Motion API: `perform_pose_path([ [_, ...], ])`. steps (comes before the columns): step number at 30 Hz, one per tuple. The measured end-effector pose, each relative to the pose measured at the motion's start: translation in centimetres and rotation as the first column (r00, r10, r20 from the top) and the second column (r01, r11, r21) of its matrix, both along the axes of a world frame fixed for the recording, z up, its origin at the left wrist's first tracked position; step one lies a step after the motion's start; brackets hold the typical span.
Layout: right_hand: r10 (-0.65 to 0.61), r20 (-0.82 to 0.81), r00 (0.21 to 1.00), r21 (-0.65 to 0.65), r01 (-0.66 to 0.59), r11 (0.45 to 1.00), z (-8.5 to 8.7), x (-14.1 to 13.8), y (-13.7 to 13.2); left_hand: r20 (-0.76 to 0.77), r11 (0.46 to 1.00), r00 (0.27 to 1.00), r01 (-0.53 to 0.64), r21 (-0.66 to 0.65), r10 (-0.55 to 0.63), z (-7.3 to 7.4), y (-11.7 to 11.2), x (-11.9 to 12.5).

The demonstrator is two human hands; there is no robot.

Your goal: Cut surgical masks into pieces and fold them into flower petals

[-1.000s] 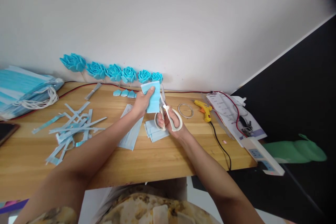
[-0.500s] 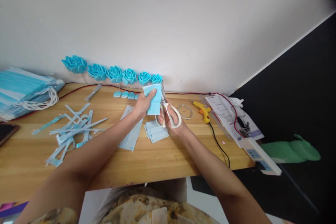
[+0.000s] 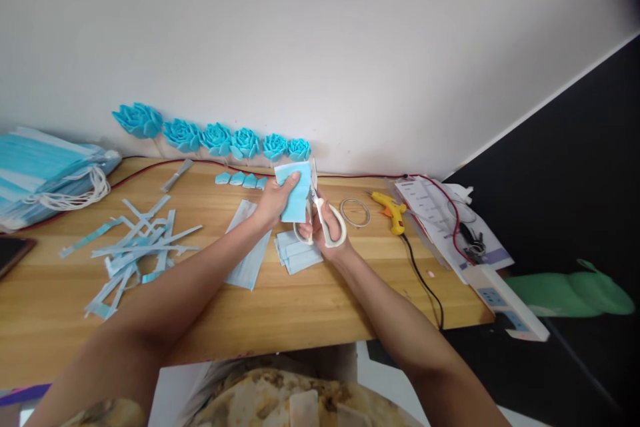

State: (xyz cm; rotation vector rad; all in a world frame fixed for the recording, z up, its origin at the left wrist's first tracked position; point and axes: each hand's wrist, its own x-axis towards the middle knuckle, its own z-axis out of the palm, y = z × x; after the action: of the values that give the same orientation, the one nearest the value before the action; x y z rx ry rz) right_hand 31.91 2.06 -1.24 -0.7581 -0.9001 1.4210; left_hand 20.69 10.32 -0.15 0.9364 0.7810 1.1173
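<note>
My left hand [image 3: 277,200] pinches a blue face mask piece [image 3: 296,203], thumb on its front, and holds it up above the wooden table. White-handled scissors [image 3: 336,227] are in my right hand [image 3: 325,230], fingers through the loops. Their blades point up along the right edge of the piece; whether they touch it I cannot tell. Below my hands lies a small stack of pale blue mask pieces [image 3: 299,252]. A flat mask piece [image 3: 247,257] rests left of it, partly covered by my left forearm. Behind my left hand sits a row of small folded blue pieces [image 3: 237,179].
Blue flowers [image 3: 217,139] line the wall. Cut strips [image 3: 145,250] and a stack of masks [image 3: 47,170] are at left. To the right are a wire coil [image 3: 355,201], a yellow glue gun [image 3: 393,213], papers [image 3: 430,210] and a power strip [image 3: 505,300] at the table's edge.
The scissors' blades, mostly behind the mask piece before, now show more plainly along its right edge. Both hands stay nearly in place while the view shifts slightly.
</note>
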Motion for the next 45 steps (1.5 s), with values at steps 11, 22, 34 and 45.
perform_pose_path([
  [11,0.002,-0.037,0.999,0.04,0.0,0.999,0.5,0.2,-0.5,-0.01,1.0,1.0,0.0,-0.019,0.0,0.1,-0.3,0.1],
  [22,-0.009,0.016,1.0,0.047,0.008,0.999,0.7,0.6,-0.5,0.009,0.997,0.997,-0.071,-0.025,0.071,0.2,0.0,0.2],
  [34,0.092,-0.024,0.995,0.038,-0.091,0.995,0.7,0.7,-0.4,0.023,0.998,0.997,-0.067,-0.008,0.067,0.3,0.4,-0.1],
  [45,0.045,0.022,0.999,0.083,-0.046,0.995,0.8,1.0,-0.3,0.001,0.979,0.979,0.204,0.001,-0.204,0.1,-1.2,0.1],
])
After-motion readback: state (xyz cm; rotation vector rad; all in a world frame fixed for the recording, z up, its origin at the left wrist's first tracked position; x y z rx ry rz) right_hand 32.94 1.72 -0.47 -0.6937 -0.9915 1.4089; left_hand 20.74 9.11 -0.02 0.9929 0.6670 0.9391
